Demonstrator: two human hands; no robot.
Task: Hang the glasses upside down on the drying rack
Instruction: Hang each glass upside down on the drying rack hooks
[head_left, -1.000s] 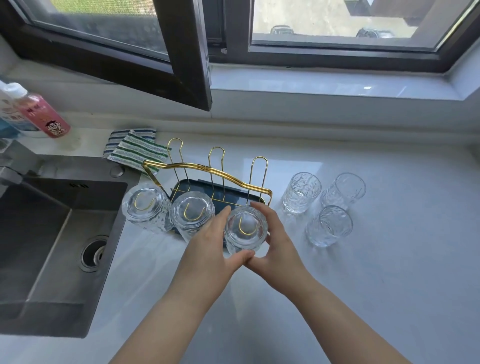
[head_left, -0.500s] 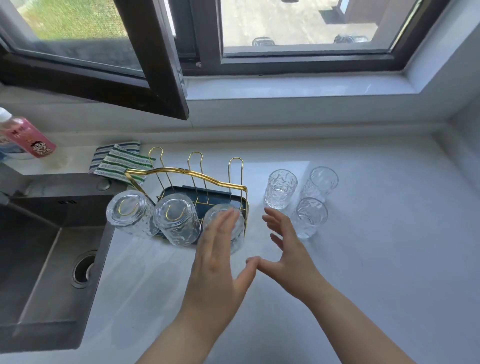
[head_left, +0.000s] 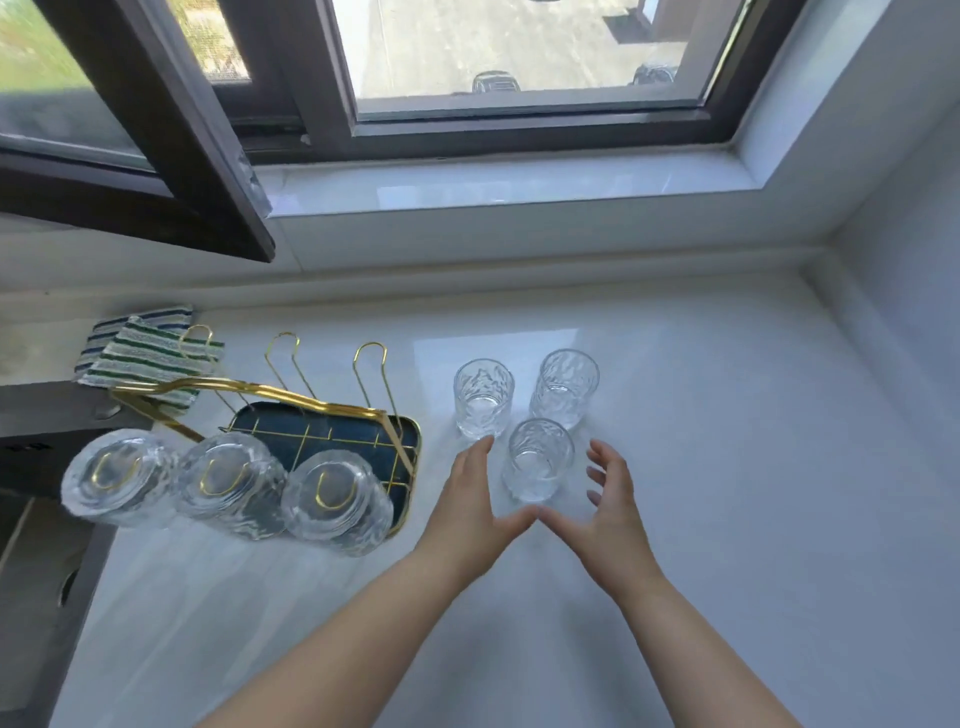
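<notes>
A: At the far left we see the sink only in part, cut off by the edge. Three glasses hang upside down on the rack.

B: Right of it, three upright glasses stand on the counter. Our left hand and right hand flank the nearest, fingers spread, gripping nothing; whether they touch it is unclear.

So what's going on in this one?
A person is loading glasses onto a gold drying rack. Three glasses already hang upside down on its front hooks; three stand upright on the counter. The left hand and right hand, both open, flank the nearest upright glass, not yet gripping it.
</notes>
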